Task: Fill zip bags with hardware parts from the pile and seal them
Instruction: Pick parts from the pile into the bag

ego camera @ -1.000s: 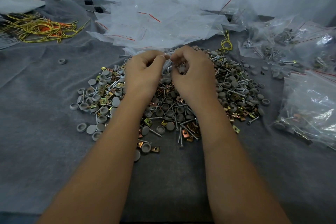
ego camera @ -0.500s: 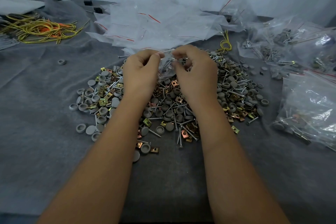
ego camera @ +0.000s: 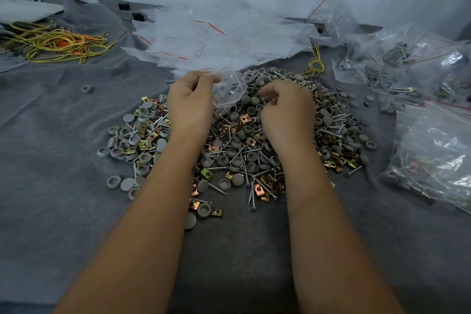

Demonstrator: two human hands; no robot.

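Over the middle of the desk [ego camera: 63, 211], your left hand [ego camera: 190, 107] pinches a small clear bag [ego camera: 229, 92] at its top edge; screws show inside it, and it hangs just above the pile [ego camera: 242, 145]. Your right hand [ego camera: 288, 112] hovers over the pile's right half, beside the bag but apart from it, its grip narrow with fingers curled inward; you cannot tell whether they hold a part. The pile of grey caps, screws and brass clips spreads under both wrists. Toward the far edge lies a heap of empty bags [ego camera: 216, 35]. Filled bags [ego camera: 433, 145] sit along the right edge. Yellow wires [ego camera: 56, 42] lie near the far left corner.
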